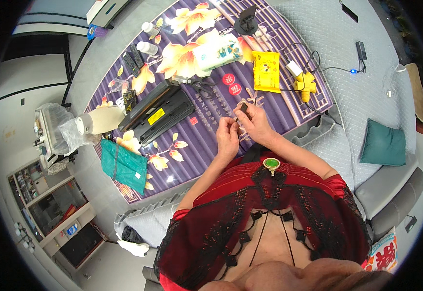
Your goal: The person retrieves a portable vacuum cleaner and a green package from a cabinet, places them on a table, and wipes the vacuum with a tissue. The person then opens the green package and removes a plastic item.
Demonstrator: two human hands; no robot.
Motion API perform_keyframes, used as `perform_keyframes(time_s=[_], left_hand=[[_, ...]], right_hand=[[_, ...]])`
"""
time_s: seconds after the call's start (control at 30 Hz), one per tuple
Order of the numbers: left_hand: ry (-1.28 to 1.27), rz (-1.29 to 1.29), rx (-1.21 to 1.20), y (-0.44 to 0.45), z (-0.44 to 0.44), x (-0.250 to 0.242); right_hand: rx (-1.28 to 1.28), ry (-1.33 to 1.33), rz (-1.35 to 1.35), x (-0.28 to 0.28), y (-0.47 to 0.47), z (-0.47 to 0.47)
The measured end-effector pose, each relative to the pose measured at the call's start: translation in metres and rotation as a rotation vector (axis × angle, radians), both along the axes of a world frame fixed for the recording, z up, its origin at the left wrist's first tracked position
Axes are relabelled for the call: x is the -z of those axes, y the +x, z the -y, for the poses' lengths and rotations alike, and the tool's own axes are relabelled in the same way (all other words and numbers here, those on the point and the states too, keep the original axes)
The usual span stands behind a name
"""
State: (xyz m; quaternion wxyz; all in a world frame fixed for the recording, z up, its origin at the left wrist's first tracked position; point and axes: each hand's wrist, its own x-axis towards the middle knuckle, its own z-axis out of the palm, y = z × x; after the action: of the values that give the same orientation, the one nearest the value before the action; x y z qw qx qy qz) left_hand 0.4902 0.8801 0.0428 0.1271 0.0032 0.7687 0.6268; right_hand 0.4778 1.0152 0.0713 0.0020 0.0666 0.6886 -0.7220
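Note:
Both my hands are close together over the near edge of the table, covered by a purple floral cloth (196, 152). My right hand (257, 123) grips a small dark object (245, 109), too small to identify. My left hand (228, 138) has its thumb and fingertips pinched beside it; whether it holds a part of a dark item is unclear. Ahead and to the left lies an open black case (171, 120) with a yellow label. Black-handled scissors (203, 87) rest beyond the case. A yellow pack of wipes (266, 72) lies beyond my right hand.
A tissue pack (218, 52), a black stand (246, 27), remote controls (133, 63) and white bottles (147, 48) are on the table. A yellow power adapter (305, 86) with cables sits at right. A green plastic bag (124, 165) and a cream-coloured jug (102, 120) are at left.

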Motion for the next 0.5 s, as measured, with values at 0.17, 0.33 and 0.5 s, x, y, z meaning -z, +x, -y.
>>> perform_keyframes(time_s=[0.17,0.33,0.5], left_hand=[[0.001,-0.073,0.064,-0.001,-0.003,-0.003],[0.072,0.026,0.057,-0.001,-0.003,-0.006],[-0.161,-0.319,0.125,-0.003,-0.002,-0.022]], right_hand=[[0.023,0.236,-0.148,-0.015,0.001,-0.008],[0.115,0.266,-0.109,-0.027,0.006,-0.004],[0.164,0.280,-0.122,-0.030,0.004,-0.002]])
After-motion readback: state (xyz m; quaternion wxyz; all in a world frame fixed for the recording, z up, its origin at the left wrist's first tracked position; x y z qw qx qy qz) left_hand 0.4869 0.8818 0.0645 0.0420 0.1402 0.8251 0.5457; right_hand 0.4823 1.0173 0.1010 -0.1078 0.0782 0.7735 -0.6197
